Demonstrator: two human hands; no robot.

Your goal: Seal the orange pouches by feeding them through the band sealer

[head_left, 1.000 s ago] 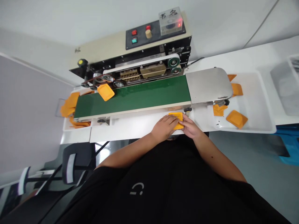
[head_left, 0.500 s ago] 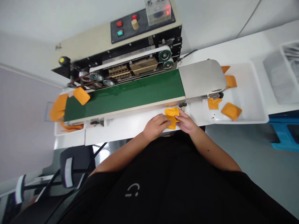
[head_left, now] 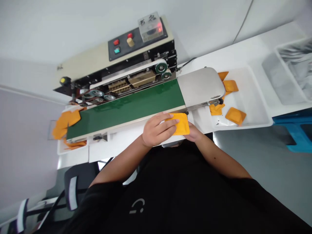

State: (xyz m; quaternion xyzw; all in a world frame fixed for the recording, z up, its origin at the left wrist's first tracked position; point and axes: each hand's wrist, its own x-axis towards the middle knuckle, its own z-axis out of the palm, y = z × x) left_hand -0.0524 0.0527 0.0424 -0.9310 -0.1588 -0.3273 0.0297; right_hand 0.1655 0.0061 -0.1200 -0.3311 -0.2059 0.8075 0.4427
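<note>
In front of the belt's near edge, a small orange pouch (head_left: 182, 125) is held up between my two hands. My right hand (head_left: 193, 132) grips its right side from below, the fingers mostly hidden behind it. My left hand (head_left: 158, 129) lies across the pouch's left part with fingers stretched out flat on its face; the thumb is out of sight. Just beyond stands a band sealing machine (head_left: 143, 78) with a green conveyor belt (head_left: 129, 109) and a metal end plate (head_left: 198, 86).
Several orange pouches (head_left: 236, 116) lie in a white tray (head_left: 264, 110) on the right. More pouches (head_left: 64, 123) are heaped at the belt's left end, above another white bin (head_left: 60, 149). A clear bin (head_left: 278, 81) stands far right. Below are a blue stool (head_left: 297, 136) and a black chair (head_left: 80, 177).
The pouch, seen before as two offset orange squares at my fingertips, now shows one broad face. My left fingers have spread over it. Another pouch has travelled left off the belt onto the heap.
</note>
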